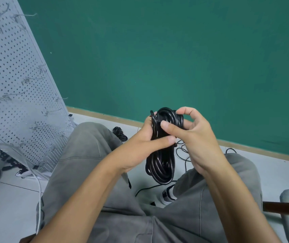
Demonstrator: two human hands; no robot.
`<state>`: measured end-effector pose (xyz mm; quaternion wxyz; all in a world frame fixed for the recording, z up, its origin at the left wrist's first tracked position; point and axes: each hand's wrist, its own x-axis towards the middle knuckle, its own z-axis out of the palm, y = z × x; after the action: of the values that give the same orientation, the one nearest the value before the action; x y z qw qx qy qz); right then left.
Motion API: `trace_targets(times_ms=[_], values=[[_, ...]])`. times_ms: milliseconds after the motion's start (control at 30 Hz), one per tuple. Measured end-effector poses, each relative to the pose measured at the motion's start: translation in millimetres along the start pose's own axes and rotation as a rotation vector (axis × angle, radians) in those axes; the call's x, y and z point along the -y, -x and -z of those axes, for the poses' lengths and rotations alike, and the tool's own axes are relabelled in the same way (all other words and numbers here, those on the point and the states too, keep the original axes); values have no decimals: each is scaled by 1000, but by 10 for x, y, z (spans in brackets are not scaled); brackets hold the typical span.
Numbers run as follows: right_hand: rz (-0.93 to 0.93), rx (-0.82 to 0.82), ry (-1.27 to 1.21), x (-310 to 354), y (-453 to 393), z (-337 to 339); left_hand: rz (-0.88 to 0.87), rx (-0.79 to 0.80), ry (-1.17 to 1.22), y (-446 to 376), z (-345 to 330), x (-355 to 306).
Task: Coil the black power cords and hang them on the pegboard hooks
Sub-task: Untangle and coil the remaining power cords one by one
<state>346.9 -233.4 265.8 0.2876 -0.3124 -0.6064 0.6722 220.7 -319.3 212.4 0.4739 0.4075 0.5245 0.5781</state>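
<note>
STEP: coiling, near done | HANDS: left hand and right hand both clasp power cord coil, right of pegboard | NEXT: likely secure the tail, then hook.

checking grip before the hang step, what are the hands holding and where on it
Both hands hold the coiled black cord near its upper end: left hand around its middle-top, right hand pinching the top loops.

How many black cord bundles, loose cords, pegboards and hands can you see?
Coiled black cord bundles: 2, the held coil and the small coil on the floor
Loose black cords on the floor: cannot tell, they tangle
Pegboards: 1
Hands: 2, left hand and right hand
Total counted: 5
</note>
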Motion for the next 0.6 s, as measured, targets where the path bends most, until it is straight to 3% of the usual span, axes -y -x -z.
trace_targets(times_ms=[100, 200, 333, 467, 533, 600], values=[[1, 28, -37, 34, -10, 63, -3, 0, 284, 34, -23, -48], [-3, 49, -69, 59, -6, 90, -34, -38, 401, 38, -69, -68], [13, 43, -90, 59, 5, 90, -36, -175, 405, 24, -164, -95], [34, 7, -46, 39, 42, 89, -111, -504, 371, -25, -255, -25], [46, -7, 11, 35, 54, 90, -175, -534, 311, -26, -234, -18], [50, -20, 48, 42, 72, 96, -172, -461, 316, -4, -187, -49]])
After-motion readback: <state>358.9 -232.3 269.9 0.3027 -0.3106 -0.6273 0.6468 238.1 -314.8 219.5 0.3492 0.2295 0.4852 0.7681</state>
